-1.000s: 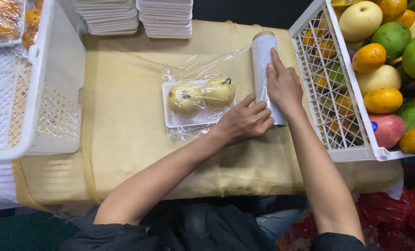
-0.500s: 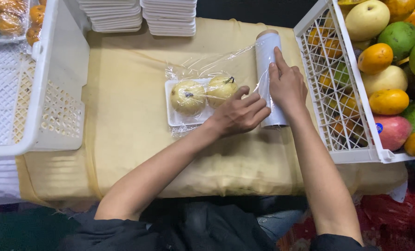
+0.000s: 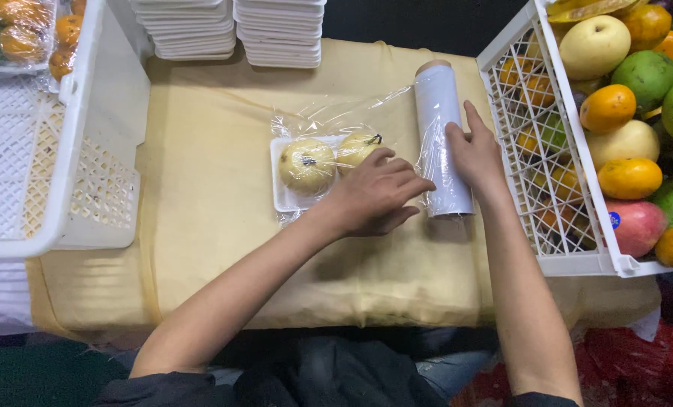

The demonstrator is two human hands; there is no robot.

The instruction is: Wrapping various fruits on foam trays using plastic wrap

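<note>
Head view, looking straight down. Tabletop (image 3: 201, 226) draped in a pale yellow cloth, slightly wrinkled, edges hanging over the front.

Left hand (image 3: 374, 197) lies palm down on the right end of a shallow white foam tray (image 3: 285, 197), fingers (image 3: 408, 185) spread and flat, pressing on the film rather than clenched round anything. The tray holds two round yellowish pears (image 3: 306, 164), one with a dark stem showing; both sit just left of the fingertips, the nearer one partly under the hand.

A thin clear sheet of cling film (image 3: 336, 120), glossy and creased, runs from over the tray up and right to the roll.

Right hand (image 3: 474, 151) rests on the roll of cling film (image 3: 443, 128), a long white cylinder with a brown cardboard core at its far end, lying on the cloth just right of the tray. Fingers extended along the roll's right side, thumb on top; a loose hold, steadying, not a tight clasp.

Surroundings: white plastic lattice crate (image 3: 50, 173) at the left, wrapped orange fruit behind it. Two stacks of white foam trays (image 3: 276, 30) along the far edge. At the right, a second white lattice crate (image 3: 547, 151) heaped with smooth fruit: oranges, green mangoes, pale pears, a red apple.
</note>
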